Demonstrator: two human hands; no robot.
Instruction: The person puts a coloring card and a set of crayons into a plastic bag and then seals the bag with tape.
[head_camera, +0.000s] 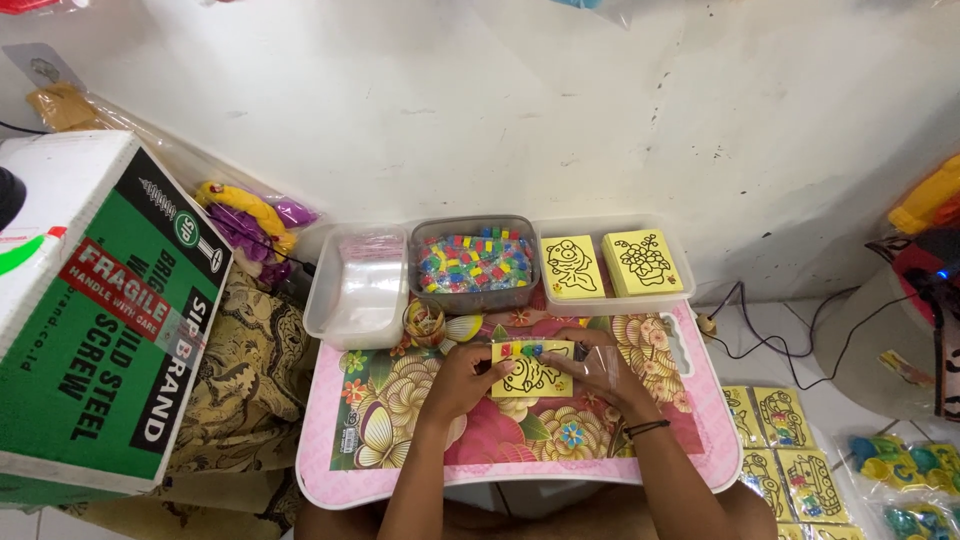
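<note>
My left hand (463, 379) grips the left edge of a small yellow card (530, 374) printed with a black outline drawing; tiny coloured pieces lie along its top edge. From the right, my right hand (597, 366) holds a clear plastic sleeve (590, 358) against the card. Both hands hover over a pink floral lap table (380, 420). Behind them stand a clear tub of coloured beads (474, 263) and a tray with two stacks of yellow cards (610, 264).
A clear tray of plastic bags (358, 283) sits at the table's back left, with a roll of tape (424, 323) beside it. A large green and white cardboard box (95, 320) stands to the left. More packed yellow cards (785, 440) lie on the floor at right.
</note>
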